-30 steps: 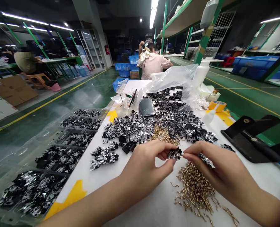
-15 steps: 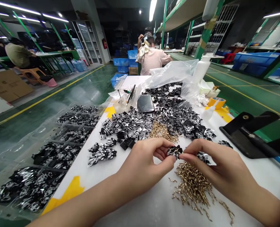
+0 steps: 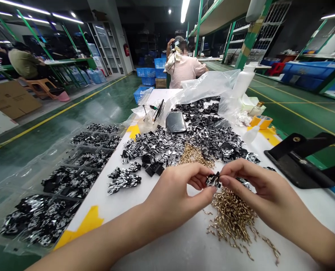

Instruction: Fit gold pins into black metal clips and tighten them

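Note:
Between thumb and fingers my left hand (image 3: 181, 188) holds a small black and silver part (image 3: 213, 180). The thumb and forefinger of my right hand (image 3: 250, 184) pinch at the right side of that same part; whether a small brass piece is between them is too small to tell. Below the hands lies a pile of wavy brass pieces (image 3: 232, 214) on the white table (image 3: 161, 248). A second brass pile (image 3: 194, 155) is just beyond the hands, beside a wide heap of black and silver parts (image 3: 156, 145).
A clear compartment tray (image 3: 68, 199) of similar parts stands left. Beyond the heap are a phone (image 3: 175, 121), plastic bag (image 3: 204, 88) and white bottle (image 3: 242, 81). Orange tape (image 3: 261, 122) and a black metal fixture (image 3: 294, 165) are right. A person (image 3: 184, 71) sits ahead.
The held part has turned slightly between my fingers and sits a little farther right in view. The fingers of both hands stay closed around it. The camera view has shifted slightly.

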The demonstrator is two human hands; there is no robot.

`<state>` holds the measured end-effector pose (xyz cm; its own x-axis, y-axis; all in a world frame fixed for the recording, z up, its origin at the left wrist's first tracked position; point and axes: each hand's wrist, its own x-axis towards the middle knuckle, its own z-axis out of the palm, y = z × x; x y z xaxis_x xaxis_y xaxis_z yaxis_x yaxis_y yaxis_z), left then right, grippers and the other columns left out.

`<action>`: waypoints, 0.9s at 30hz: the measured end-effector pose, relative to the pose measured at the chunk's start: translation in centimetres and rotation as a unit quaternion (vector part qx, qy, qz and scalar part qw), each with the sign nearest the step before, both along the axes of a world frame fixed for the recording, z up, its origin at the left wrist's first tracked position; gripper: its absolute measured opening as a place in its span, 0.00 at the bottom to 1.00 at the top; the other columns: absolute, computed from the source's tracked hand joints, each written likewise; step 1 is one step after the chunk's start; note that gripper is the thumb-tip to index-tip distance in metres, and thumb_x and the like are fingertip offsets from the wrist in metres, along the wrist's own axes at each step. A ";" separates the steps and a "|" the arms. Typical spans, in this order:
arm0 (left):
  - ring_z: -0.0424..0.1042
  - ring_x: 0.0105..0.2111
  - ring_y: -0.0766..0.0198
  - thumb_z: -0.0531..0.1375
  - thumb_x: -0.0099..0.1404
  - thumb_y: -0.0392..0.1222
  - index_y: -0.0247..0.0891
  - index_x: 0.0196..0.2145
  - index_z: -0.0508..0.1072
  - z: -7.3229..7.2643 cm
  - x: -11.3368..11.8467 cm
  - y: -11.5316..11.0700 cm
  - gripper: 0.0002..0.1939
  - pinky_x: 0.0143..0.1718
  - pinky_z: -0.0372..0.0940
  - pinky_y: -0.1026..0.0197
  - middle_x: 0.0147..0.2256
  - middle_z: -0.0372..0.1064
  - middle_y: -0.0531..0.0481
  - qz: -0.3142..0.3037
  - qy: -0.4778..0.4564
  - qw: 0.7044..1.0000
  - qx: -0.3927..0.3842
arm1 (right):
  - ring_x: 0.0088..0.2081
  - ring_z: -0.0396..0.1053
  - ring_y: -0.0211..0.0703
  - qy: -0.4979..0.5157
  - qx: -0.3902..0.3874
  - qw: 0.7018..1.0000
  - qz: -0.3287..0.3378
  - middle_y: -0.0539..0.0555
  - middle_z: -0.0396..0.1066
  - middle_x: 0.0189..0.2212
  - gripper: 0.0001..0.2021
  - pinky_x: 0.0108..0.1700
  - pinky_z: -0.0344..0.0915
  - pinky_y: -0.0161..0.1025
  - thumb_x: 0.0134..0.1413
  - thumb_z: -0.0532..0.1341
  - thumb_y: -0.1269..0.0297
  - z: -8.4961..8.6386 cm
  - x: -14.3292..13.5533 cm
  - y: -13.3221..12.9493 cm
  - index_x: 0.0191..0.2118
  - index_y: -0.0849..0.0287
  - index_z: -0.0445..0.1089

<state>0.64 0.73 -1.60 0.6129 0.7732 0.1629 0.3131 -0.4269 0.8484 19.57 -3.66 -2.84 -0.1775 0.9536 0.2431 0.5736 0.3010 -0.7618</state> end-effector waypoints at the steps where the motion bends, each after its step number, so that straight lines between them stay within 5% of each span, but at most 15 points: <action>1: 0.70 0.31 0.68 0.58 0.59 0.39 0.36 0.41 0.71 0.0 0.0 0.0 0.11 0.33 0.63 0.68 0.30 0.71 0.52 0.000 -0.002 1.000 0.001 | 0.29 0.64 0.35 0.007 -0.008 1.000 0.001 0.48 0.66 0.28 0.03 0.30 0.61 0.32 0.58 0.55 0.64 0.0 0.0 0.0 0.35 0.54 0.64; 21: 0.70 0.31 0.70 0.60 0.59 0.38 0.31 0.41 0.71 -0.1 0.1 -0.2 0.12 0.34 0.64 0.69 0.30 0.71 0.50 -0.013 -0.035 0.999 -0.007 | 0.29 0.60 0.34 0.062 -0.061 0.996 -0.005 0.47 0.61 0.27 0.05 0.29 0.57 0.32 0.59 0.54 0.60 -0.5 0.0 0.3 0.35 0.54 0.60; 27: 0.69 0.33 0.67 0.60 0.58 0.41 0.31 0.43 0.71 0.3 0.3 -0.1 0.16 0.35 0.65 0.66 0.31 0.71 0.48 -0.006 -0.070 0.988 -0.135 | 0.27 0.57 0.33 0.170 -0.137 0.976 0.026 0.46 0.57 0.26 0.08 0.27 0.57 0.31 0.59 0.54 0.56 -0.3 -0.1 0.2 0.34 0.53 0.57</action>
